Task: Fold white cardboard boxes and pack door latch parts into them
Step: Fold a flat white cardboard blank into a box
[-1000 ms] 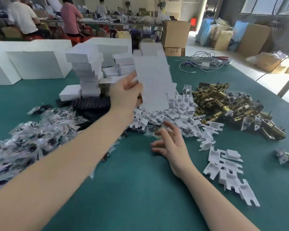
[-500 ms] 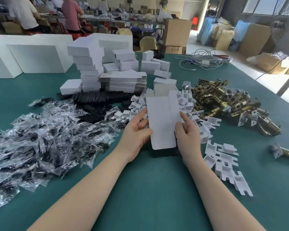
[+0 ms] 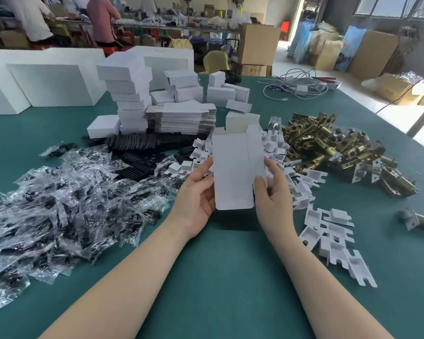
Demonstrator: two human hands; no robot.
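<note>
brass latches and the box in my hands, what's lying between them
In the head view, a heap of small white cardboard inserts lies between the brass latches and the held box.

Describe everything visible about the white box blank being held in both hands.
The white box blank is a plain, unprinted sheet of thin cardboard, still mostly flat, with a lengthwise crease right of centre, rounded lower corners and open flaps at its far end. It is held above the green table, long axis pointing away from the person. The left hand holds its left edge; the right hand has its thumb on the front near the crease.

matt white cardboard box [image 3: 233, 172], shiny brass latches [image 3: 328, 145]
</note>
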